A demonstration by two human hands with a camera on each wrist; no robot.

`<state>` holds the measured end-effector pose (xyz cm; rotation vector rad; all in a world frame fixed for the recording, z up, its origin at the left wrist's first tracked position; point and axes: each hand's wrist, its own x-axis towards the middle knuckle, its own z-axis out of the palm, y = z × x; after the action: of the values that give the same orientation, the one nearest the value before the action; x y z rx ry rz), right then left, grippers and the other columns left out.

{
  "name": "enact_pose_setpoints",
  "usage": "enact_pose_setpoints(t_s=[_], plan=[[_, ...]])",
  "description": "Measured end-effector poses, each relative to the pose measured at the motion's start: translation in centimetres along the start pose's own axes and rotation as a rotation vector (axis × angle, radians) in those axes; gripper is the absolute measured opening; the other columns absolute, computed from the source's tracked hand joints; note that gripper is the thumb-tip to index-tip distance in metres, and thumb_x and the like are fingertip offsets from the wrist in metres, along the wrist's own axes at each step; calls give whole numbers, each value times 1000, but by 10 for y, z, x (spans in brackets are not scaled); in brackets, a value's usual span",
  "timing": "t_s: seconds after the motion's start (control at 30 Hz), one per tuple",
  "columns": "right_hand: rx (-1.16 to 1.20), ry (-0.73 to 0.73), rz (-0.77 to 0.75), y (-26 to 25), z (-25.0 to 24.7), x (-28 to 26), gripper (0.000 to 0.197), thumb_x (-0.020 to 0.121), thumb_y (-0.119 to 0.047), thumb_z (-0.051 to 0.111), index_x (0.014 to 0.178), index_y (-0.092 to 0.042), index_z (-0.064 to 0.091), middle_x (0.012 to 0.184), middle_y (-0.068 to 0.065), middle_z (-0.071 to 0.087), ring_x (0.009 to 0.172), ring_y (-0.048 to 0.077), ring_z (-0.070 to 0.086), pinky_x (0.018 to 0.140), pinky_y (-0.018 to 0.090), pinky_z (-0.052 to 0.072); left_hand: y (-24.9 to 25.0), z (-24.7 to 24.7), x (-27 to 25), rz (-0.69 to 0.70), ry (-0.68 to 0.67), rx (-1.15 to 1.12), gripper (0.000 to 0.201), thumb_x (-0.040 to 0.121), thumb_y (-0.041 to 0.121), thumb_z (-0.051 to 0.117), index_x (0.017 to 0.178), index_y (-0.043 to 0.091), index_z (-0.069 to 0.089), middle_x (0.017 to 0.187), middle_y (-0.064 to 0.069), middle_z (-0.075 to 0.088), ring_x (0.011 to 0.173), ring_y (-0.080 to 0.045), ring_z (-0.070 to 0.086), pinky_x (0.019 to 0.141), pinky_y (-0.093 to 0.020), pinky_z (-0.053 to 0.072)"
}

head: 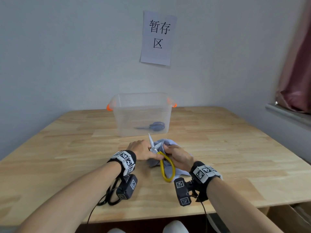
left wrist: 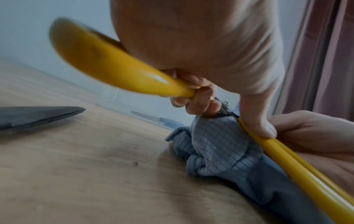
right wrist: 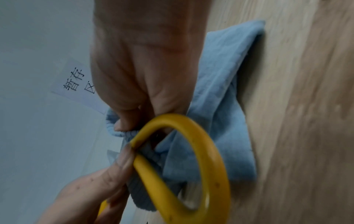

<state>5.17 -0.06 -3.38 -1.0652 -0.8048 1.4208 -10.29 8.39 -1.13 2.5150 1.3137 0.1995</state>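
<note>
We are gripping the yellow scissors in our left hand, close to the pivot. The fingers are curling tightly round one yellow handle just behind the screw, and the thumb is pressing down on the other, so the hand is closing firmly on the tool. The long handle loop is sticking out back toward us, free of both hands, and the blades are pointing away, standing a little apart. One blade is rising bare toward the clear box; the other is running into the cloth.

Our right hand is pinching that blue cloth, its fingers bending and bunching the ribbed fabric around the blade, right beside the left fingers. The rest of the cloth is trailing under the handles onto the table.

Scissors and cloth are sitting between the two hands, low over the table, just in front of the box. Blue scissors are lying on the floor of that box. A paper sign is hanging on the wall above, and a curtain is hanging at the right.
</note>
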Motion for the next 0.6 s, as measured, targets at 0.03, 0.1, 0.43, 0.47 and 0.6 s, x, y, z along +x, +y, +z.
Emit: enact_pose_setpoints(t_s=[0.03,0.1,0.43,0.47,0.6], plan=[[19,-2,16,1,0,0,29,106,-9,32,124,-1,53,112,22,62,95,29,64,90,39,52,0,0,-1,1,-4,-1,73,56,87,66,84,19,71,72,4,64,72,-18,61,58,-31,37],[11,10,30,3,-2,2,28,106,-9,34,122,2,54,115,23,60,99,30,62,96,40,50,0,1,0,5,-6,-3,74,55,87,66,85,20,72,77,1,68,76,-20,63,59,-31,38],[-28,129,-13,7,-4,11,18,99,-6,54,94,6,66,84,20,71,75,27,71,70,36,61,7,-1,-1,38,6,56,65,56,88,64,83,29,70,81,6,68,79,-17,62,68,-32,46],[-46,151,-6,6,-3,12,17,97,-6,57,92,6,67,85,21,70,75,28,70,68,36,60,9,-1,-2,46,2,70,65,57,87,64,84,29,69,81,6,67,79,-18,62,69,-32,47],[-111,251,-35,8,2,14,13,90,-5,67,82,5,68,82,22,70,73,30,68,71,41,59,11,-1,-3,73,-5,133,64,60,87,63,85,28,68,83,5,66,80,-19,61,70,-32,45]])
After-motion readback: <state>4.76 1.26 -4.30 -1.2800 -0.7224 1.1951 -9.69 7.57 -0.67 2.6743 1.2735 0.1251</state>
